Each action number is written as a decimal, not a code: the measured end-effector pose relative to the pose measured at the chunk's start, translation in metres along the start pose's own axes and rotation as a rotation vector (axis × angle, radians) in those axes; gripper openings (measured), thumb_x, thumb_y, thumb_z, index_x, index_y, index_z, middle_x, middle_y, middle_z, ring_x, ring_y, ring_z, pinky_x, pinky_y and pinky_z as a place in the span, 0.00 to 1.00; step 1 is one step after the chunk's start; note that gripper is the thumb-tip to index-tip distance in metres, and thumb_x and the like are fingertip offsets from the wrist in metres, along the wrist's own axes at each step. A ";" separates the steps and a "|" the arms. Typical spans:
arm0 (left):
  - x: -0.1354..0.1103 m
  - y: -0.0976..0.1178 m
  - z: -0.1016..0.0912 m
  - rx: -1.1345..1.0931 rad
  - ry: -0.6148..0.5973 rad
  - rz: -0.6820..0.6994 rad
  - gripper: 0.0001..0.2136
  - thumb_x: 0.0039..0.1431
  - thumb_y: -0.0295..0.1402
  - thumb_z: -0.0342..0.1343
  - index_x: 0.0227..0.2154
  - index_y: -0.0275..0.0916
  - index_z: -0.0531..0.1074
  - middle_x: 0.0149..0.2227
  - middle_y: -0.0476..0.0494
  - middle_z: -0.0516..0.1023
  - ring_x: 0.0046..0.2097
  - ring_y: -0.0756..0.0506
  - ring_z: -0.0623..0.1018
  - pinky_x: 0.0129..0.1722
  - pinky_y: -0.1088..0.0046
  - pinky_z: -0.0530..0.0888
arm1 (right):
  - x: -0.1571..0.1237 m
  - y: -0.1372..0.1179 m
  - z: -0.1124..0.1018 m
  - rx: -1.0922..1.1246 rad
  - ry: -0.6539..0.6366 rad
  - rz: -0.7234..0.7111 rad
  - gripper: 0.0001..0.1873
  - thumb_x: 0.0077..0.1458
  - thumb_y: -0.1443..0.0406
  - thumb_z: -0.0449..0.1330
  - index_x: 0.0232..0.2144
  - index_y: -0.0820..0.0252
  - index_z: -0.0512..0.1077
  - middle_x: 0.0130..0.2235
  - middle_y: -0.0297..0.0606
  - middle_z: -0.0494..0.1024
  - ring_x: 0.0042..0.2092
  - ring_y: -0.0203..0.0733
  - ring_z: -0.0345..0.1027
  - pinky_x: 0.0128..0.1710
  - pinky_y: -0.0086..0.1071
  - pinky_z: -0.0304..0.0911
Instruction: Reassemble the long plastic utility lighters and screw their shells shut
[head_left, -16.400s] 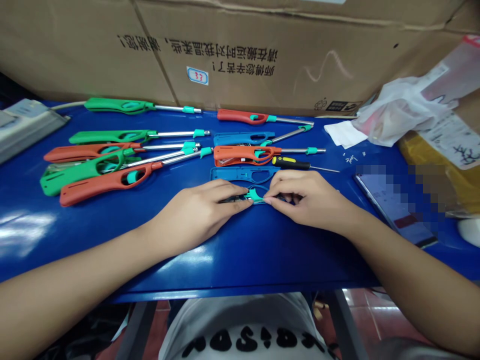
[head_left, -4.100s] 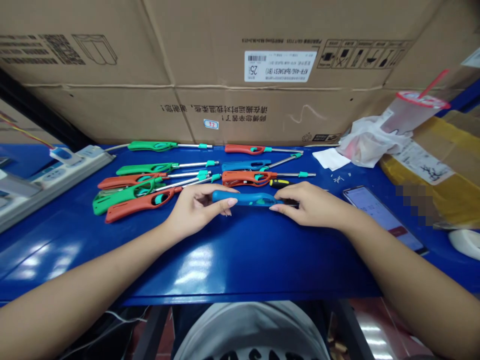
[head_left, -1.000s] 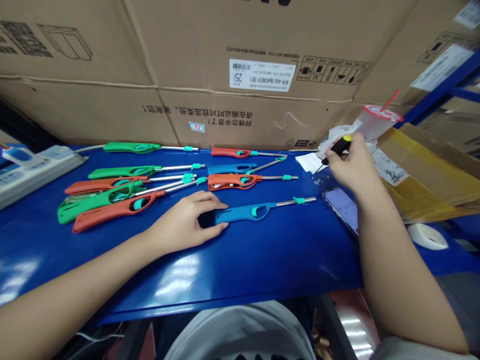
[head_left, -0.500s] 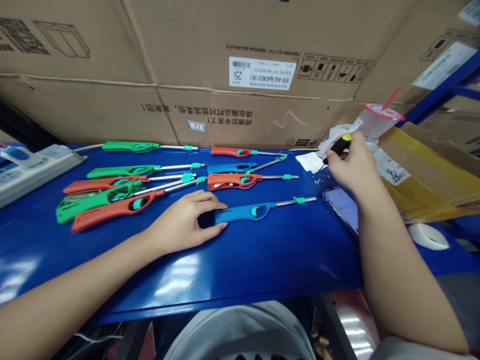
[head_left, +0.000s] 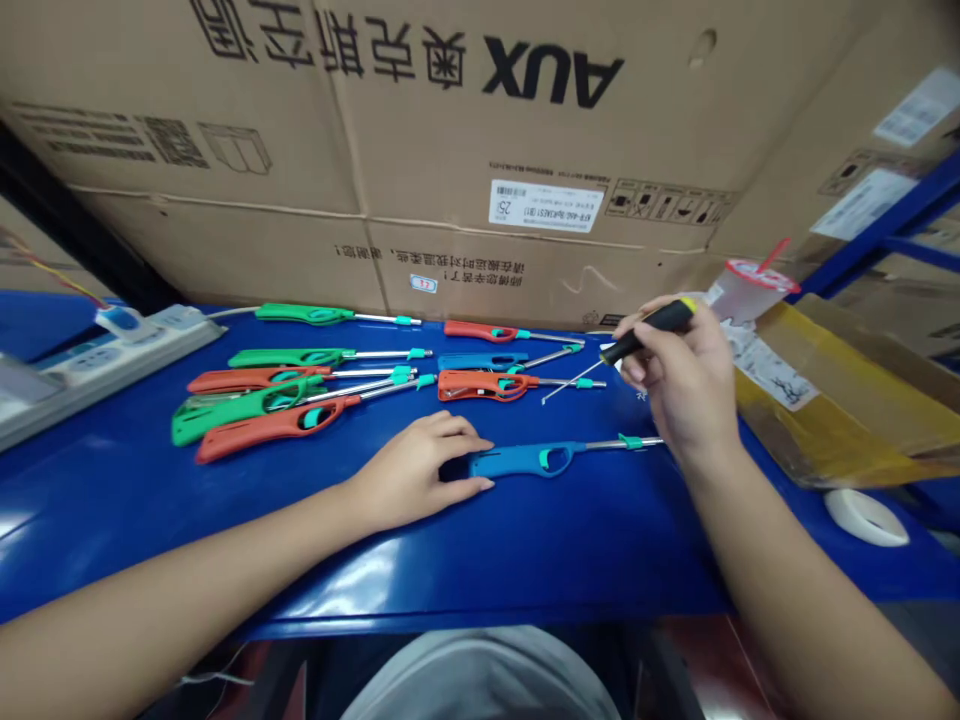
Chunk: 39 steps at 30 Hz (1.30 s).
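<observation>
My left hand [head_left: 424, 470] grips the rear end of a blue gas lighter [head_left: 517, 461] that lies flat on the blue table, its metal nozzle pointing right. In my right hand [head_left: 686, 375] is a screwdriver [head_left: 651, 330] with a black and yellow handle, held above the table. Its thin shaft slants down to the left, and something small shows at the tip, too small to name. Behind these lie an orange lighter [head_left: 480, 385], another blue lighter [head_left: 480, 361] and a red-orange lighter [head_left: 480, 331]. Several green and orange lighters [head_left: 277, 430] are grouped at the left.
A large cardboard box [head_left: 420, 130] stands along the back edge. At the left is a white power strip [head_left: 169, 335]. To the right are a lidded cup with a red straw [head_left: 750, 290], a yellow-taped carton [head_left: 847, 400] and a white ring-shaped object [head_left: 866, 517].
My right hand has moved left with the screwdriver, away from the paper near the cup, and its shaft now shows. My left hand stays on the blue lighter. The camera view has shifted.
</observation>
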<state>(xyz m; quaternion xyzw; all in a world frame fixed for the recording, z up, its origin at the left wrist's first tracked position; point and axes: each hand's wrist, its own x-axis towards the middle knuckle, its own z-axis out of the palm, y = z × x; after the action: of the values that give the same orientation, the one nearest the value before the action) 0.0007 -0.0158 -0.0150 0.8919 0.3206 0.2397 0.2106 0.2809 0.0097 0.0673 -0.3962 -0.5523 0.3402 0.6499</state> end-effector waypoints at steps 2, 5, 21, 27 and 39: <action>0.000 0.001 0.001 -0.012 -0.019 0.003 0.17 0.64 0.42 0.63 0.52 0.40 0.78 0.46 0.40 0.80 0.47 0.41 0.78 0.50 0.62 0.75 | -0.009 -0.004 0.018 0.050 -0.114 0.059 0.15 0.50 0.64 0.67 0.37 0.53 0.65 0.31 0.29 0.78 0.18 0.29 0.58 0.16 0.27 0.51; -0.001 0.002 0.000 -0.045 -0.008 -0.011 0.18 0.63 0.42 0.64 0.53 0.40 0.78 0.46 0.40 0.80 0.48 0.41 0.78 0.52 0.61 0.75 | -0.021 -0.004 0.041 0.151 -0.225 0.118 0.14 0.53 0.62 0.67 0.38 0.53 0.65 0.31 0.28 0.78 0.18 0.27 0.57 0.16 0.24 0.50; 0.000 0.001 -0.008 -0.338 0.210 -0.207 0.13 0.60 0.38 0.66 0.47 0.42 0.81 0.43 0.46 0.83 0.40 0.49 0.79 0.42 0.74 0.76 | -0.038 0.034 0.044 0.391 -0.076 0.150 0.12 0.55 0.63 0.63 0.38 0.53 0.63 0.31 0.28 0.78 0.18 0.29 0.60 0.16 0.26 0.56; 0.004 0.002 -0.010 -0.534 0.191 -0.294 0.13 0.57 0.37 0.68 0.44 0.41 0.82 0.42 0.44 0.84 0.39 0.49 0.79 0.40 0.74 0.76 | -0.038 0.033 0.044 0.400 -0.092 0.180 0.12 0.55 0.63 0.64 0.38 0.53 0.64 0.32 0.28 0.79 0.19 0.30 0.63 0.18 0.28 0.60; 0.004 0.002 -0.010 -0.645 0.187 -0.360 0.09 0.57 0.39 0.68 0.36 0.40 0.84 0.37 0.43 0.85 0.37 0.47 0.80 0.38 0.73 0.74 | -0.038 0.032 0.045 0.390 -0.082 0.223 0.14 0.52 0.64 0.65 0.38 0.52 0.64 0.32 0.28 0.78 0.20 0.31 0.63 0.17 0.28 0.60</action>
<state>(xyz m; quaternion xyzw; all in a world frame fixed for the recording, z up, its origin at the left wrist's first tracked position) -0.0019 -0.0122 -0.0048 0.6834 0.3979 0.3680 0.4892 0.2304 -0.0028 0.0253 -0.3077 -0.4547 0.5261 0.6494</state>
